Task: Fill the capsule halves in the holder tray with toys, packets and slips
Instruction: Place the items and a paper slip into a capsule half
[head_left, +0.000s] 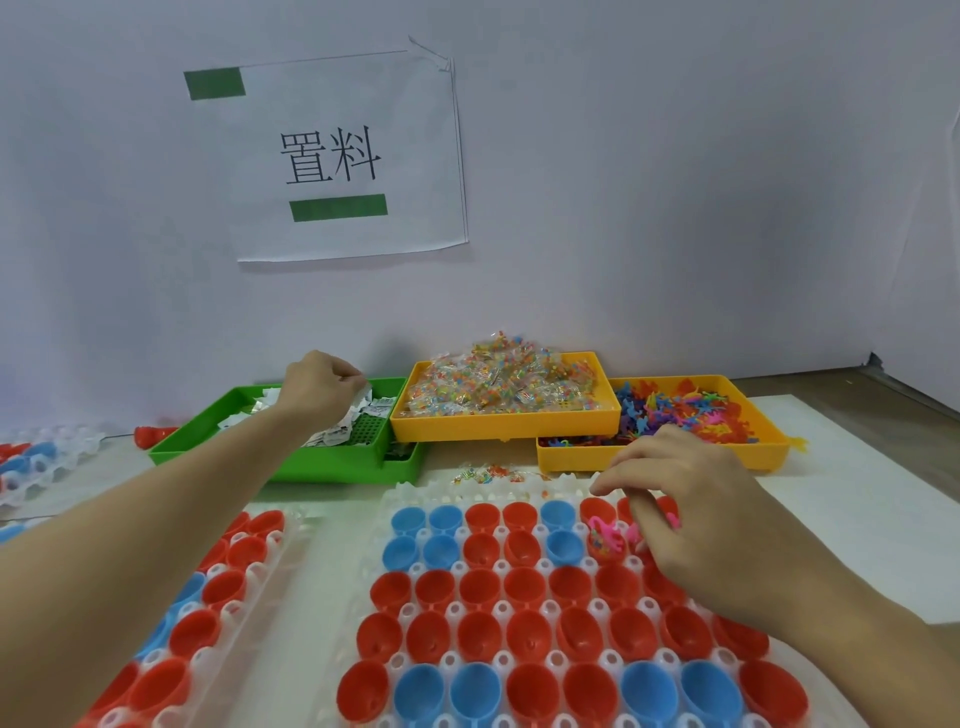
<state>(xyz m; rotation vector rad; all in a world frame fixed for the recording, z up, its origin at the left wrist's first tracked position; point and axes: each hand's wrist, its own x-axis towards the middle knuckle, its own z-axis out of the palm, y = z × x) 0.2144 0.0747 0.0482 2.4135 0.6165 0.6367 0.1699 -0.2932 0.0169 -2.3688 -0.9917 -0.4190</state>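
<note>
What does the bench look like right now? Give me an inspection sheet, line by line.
Surface: pale table against a white wall.
Job's things: holder tray of red and blue capsule halves, nearly all empty; one far-row half holds a pink toy. Green tray of paper slips, yellow tray of bead packets, second yellow tray of coloured toys.
Clutter: loose packets on the table; a second capsule tray to the left; more capsules at the far left.
Hands: left hand pinches slips in the green tray; right hand hovers over the holder tray's far right, fingers curled; any hold is unclear.
Cables: nothing seen.
Surroundings: taped paper sign on the wall.
</note>
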